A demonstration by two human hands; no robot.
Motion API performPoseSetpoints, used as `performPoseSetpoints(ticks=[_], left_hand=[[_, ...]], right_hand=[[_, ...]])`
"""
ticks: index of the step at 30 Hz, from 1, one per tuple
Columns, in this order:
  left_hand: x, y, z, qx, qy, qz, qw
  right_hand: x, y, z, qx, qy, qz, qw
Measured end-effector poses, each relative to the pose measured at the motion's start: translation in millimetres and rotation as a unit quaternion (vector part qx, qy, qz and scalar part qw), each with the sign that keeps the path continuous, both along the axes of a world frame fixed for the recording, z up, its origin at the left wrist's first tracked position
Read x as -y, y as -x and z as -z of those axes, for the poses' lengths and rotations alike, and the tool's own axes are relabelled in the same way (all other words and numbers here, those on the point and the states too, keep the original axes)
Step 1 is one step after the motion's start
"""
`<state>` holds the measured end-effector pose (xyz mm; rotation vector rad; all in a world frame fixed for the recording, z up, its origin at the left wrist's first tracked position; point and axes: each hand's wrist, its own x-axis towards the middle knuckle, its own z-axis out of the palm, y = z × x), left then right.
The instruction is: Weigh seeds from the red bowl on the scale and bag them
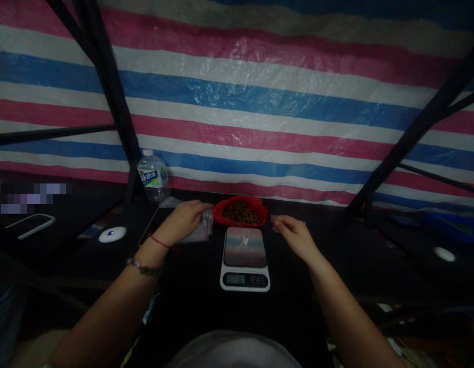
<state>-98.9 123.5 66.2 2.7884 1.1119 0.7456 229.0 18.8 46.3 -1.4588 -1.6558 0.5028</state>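
My left hand (187, 217) lies over a stack of clear plastic bags (200, 232), its fingers stretched toward the left rim of a red bag (217, 219). Whether the fingertips touch that rim is hard to make out. Small brown pieces (240, 210), too small to name, fill the red bag. In front of it stands a white digital kitchen scale (245, 276) with a bare metal plate and a lit display. To the right of the red bag, my right hand (294, 232) is closed in a pinch on a thin, clear, shiny piece, apparently a plastic bag (274, 219).
A clear plastic bottle (152, 176) stands behind my left hand. A dark flat device (155, 222) lies partly under the bags. Farther left are a white oval object (112, 234) and a phone (32, 225). Black frame posts (110, 82) rise before a striped tarp (252, 102).
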Motion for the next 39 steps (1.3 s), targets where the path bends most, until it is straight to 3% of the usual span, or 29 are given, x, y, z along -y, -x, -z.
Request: performPoseSetpoints(ticks=[3, 6, 10, 13, 15, 19, 25, 33, 36, 39], left_hand=[[42, -30, -12.8, 0.037, -0.029, 0.086, 0.995], [73, -51, -13.8, 0.065, -0.043, 0.161, 0.984], [89, -60, -11.6, 0.072, -0.036, 0.196, 0.977], [91, -62, -10.3, 0.125, -0.073, 0.14, 0.979], [92, -63, -8.7, 0.156, -0.085, 0.114, 0.978], [96, -67, -3.3, 0.105, -0.009, 0.156, 0.982], [100, -72, -0.5, 0.076, 0.095, 0.191, 0.974], [91, -66, -6.1, 0.076, 0.272, 0.285, 0.916], [90, -66, -5.4, 0.096, 0.349, 0.292, 0.885], [91, -67, -5.5, 0.117, 0.369, 0.287, 0.876]], right_hand=[[21, 44, -10.0, -0.065, 0.041, -0.133, 0.988], [34, 70, -7.6, -0.085, 0.099, -0.222, 0.966], [39, 75, -2.2, -0.116, 0.139, -0.241, 0.954], [38, 71, -3.1, -0.149, 0.121, -0.228, 0.955], [37, 69, -5.6, -0.164, 0.07, -0.191, 0.965], [35, 69, -10.6, -0.148, -0.012, -0.129, 0.98], [41, 71, -15.9, -0.055, 0.002, -0.141, 0.988], [43, 64, -23.4, -0.068, 0.071, -0.209, 0.973], [44, 63, -23.5, -0.082, 0.082, -0.229, 0.967], [45, 64, -23.3, -0.083, 0.083, -0.243, 0.963]])
